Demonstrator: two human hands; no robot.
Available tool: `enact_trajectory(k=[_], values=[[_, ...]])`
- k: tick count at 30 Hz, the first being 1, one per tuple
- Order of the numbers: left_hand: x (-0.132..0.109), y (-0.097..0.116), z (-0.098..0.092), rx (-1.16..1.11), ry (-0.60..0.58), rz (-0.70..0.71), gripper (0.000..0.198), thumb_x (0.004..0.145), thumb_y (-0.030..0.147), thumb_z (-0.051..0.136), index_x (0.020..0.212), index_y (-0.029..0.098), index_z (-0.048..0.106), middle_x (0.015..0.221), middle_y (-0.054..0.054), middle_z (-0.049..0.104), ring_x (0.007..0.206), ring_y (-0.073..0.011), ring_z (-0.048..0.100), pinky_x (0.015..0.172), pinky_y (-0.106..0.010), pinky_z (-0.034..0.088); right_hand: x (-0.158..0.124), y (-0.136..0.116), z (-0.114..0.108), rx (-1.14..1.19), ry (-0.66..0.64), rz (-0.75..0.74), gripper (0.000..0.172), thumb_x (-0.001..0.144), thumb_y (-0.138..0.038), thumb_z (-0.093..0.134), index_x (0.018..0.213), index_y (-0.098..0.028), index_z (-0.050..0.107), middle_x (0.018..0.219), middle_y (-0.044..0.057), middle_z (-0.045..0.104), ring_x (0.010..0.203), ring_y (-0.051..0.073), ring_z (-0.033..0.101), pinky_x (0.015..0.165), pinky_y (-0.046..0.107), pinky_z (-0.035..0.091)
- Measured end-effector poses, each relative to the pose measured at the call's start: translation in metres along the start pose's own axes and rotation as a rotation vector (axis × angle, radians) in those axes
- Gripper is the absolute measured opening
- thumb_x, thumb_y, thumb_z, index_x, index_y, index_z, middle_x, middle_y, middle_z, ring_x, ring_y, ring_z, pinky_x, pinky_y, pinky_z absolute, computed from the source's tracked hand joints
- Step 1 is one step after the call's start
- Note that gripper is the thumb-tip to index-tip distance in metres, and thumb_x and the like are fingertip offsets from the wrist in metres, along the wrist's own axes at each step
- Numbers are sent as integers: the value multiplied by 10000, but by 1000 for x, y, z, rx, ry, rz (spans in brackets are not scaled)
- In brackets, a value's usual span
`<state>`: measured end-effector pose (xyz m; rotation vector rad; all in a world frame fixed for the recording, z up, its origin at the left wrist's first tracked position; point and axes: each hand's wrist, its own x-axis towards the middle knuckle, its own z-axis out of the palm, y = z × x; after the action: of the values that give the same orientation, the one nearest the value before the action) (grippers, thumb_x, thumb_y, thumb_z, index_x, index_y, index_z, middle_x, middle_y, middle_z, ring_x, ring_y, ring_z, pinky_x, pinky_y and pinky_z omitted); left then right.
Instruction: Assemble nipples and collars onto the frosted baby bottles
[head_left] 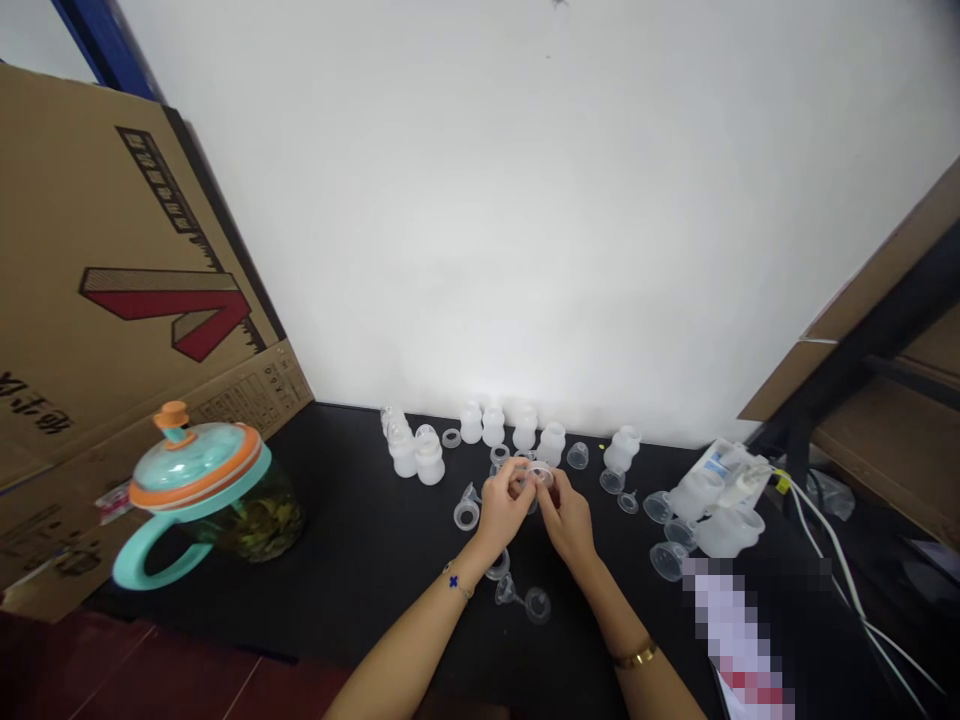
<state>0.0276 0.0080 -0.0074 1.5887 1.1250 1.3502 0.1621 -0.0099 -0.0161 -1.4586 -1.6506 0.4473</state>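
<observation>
Fingers of my left hand (501, 505) and my right hand (570, 525) pinch a small translucent bottle ring (540, 468) between them, over the black table. Its far details are too small to make out. Just beyond it stands a white open-topped baby bottle (552, 443), with more small bottles (493, 425) along the wall. Beside my left wrist lie a loose ring (466, 514) and another ring (498, 566), partly hidden. A clear nipple-like piece (506, 590) and a round clear piece (538, 605) lie between my forearms.
Several bottles with clear tops (403, 452) stand to the left. Clear domed caps (666, 561) and white bottles (729, 532) crowd the right, near white cables (832, 550). A teal-lidded jug (262, 515) and a large cardboard box (97, 240) occupy the far left.
</observation>
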Motion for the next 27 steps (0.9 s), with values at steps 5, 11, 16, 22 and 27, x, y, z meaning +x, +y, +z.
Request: enact_trajectory(k=[5, 11, 16, 22, 27], values=[[0, 1, 0, -22, -16, 6, 217, 900, 333, 599, 1064, 195, 635, 855, -32, 733, 546, -107, 551, 523, -211, 405, 0, 0, -1, 15, -8, -5, 379, 992, -473, 422, 1158, -192, 614, 764, 29, 724, 623, 201, 672, 584, 254, 436], [-1, -1, 1, -4, -7, 6, 207, 913, 326, 584, 1070, 202, 637, 886, -31, 748, 587, -122, 595, 578, -230, 449, 1, 1, -2, 7, -32, -26, 382, 995, -452, 415, 1182, -189, 618, 737, 24, 719, 602, 200, 665, 569, 250, 427], [0, -2, 1, 25, 6, 13, 226, 921, 352, 583, 1073, 194, 640, 881, -35, 753, 608, -133, 608, 593, -236, 459, 1, 1, -1, 6, -48, -15, 402, 1000, -461, 406, 1202, -186, 619, 762, 37, 732, 626, 205, 679, 595, 254, 440], [0, -4, 1, 43, 6, 38, 240, 908, 344, 604, 1092, 193, 644, 841, -31, 754, 545, -119, 574, 542, -220, 434, 0, 1, 0, -13, -49, 2, 419, 1004, -462, 384, 1213, -186, 620, 799, 62, 748, 670, 232, 704, 609, 266, 448], [1, -6, 0, 51, 11, 45, 237, 900, 331, 608, 1085, 187, 642, 803, -28, 742, 513, -107, 537, 521, -212, 416, 0, 1, 0, -22, -48, -2, 427, 1006, -479, 376, 1200, -188, 622, 818, 67, 752, 693, 239, 713, 620, 267, 449]])
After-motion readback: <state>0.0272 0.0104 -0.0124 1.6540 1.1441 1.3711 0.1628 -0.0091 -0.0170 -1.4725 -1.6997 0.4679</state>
